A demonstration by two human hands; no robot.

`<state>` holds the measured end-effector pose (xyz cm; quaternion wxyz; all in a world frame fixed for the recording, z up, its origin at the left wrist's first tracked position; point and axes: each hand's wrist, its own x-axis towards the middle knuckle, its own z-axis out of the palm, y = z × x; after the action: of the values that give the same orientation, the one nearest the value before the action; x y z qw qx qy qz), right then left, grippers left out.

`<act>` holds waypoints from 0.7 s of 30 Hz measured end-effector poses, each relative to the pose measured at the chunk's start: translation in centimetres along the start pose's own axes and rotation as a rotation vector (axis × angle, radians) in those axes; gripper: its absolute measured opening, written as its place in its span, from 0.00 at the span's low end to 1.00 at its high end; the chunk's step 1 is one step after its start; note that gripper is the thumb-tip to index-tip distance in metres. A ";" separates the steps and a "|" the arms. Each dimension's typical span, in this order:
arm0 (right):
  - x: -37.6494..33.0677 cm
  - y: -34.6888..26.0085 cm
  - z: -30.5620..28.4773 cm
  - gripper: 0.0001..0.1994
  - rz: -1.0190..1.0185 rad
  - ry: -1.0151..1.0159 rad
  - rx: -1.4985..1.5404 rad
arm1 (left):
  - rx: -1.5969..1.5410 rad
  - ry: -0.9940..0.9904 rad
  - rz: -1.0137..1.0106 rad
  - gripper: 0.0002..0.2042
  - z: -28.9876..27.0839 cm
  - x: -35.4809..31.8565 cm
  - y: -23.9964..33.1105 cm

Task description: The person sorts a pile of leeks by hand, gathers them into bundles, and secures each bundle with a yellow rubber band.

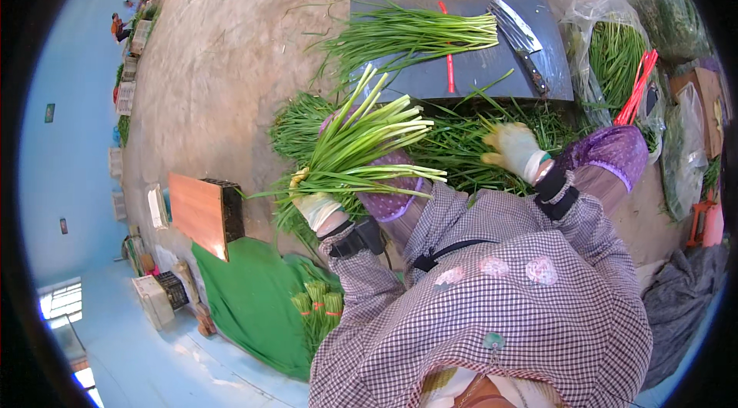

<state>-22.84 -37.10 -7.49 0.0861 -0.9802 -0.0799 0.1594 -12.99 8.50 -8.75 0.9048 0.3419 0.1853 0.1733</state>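
My left hand (315, 204), in a pale glove, grips a bunch of long green chives (369, 143) with the cut ends pointing up and to the right. My right hand (513, 148), also gloved, reaches into a loose pile of chives (469, 139) on the ground in front of me. Beyond it lies a dark grey board (492, 66) with another bundle of chives (415, 35), a red tie strip (448, 62) and a cleaver (523, 43) resting on it.
A plastic bag of chives with red ties (619, 62) stands at the right, more bagged greens (673, 16) behind it. At the left are a wooden board on a black crate (204, 212), a green cloth (254, 300) and tied chive bundles (319, 304). Concrete floor all around.
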 end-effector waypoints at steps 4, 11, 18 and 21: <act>4.8 -6.5 -1.5 0.23 -0.145 0.406 0.865 | 0.239 -0.101 0.148 0.06 1.1 -1.2 -0.4; 5.3 -6.5 -1.8 0.11 0.074 0.161 1.320 | 0.319 -0.057 0.194 0.07 0.9 -0.8 0.2; 3.2 -9.5 -7.8 0.15 -0.241 0.804 0.346 | -0.167 -0.178 -0.046 0.06 3.2 -2.4 0.8; 6.5 -11.4 -8.4 0.15 -0.164 0.696 0.314 | -0.250 -0.236 -0.073 0.06 4.0 -2.3 0.9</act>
<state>-15.48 -26.01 0.60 0.2695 -0.9410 -0.0985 -0.1797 -13.38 5.88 -4.81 0.9614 0.2379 0.0670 0.1207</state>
